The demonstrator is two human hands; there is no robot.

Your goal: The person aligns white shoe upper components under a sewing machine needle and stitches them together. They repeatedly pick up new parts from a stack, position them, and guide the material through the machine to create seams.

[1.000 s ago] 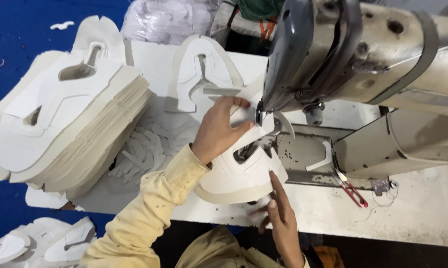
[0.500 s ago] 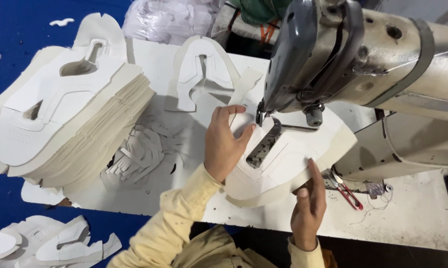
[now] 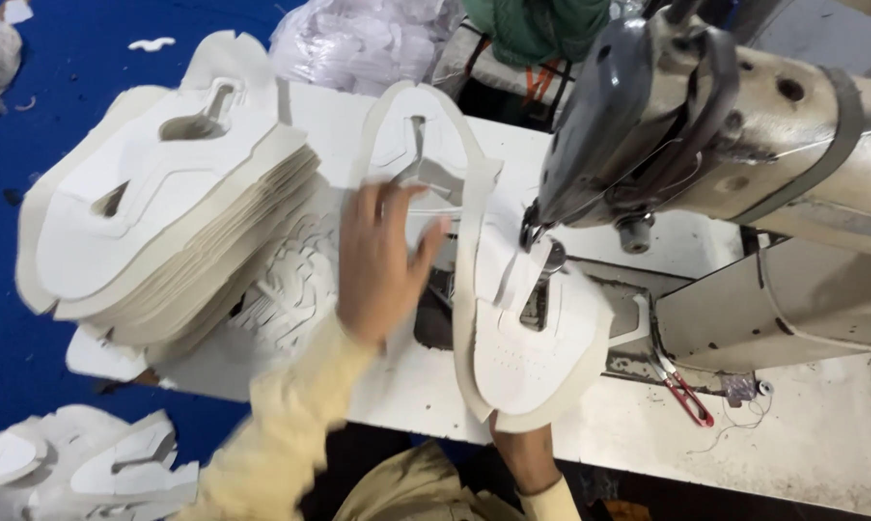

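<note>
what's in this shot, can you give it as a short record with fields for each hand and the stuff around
left hand: left hand open, fingers spread, blurred, above the white worktable, beside the piece
right hand: right hand mostly hidden beneath the near edge of the white cut shoe-upper piece
piece: lies flat under the grey sewing machine head
stack: tall stack of white cut uppers at table's left
tool: red-handled thread snips right of the piece
floor: blue, scattered white offcuts

Stack of white cut pieces (image 3: 155,207), red snips (image 3: 688,397), plastic bags (image 3: 363,39)
</note>
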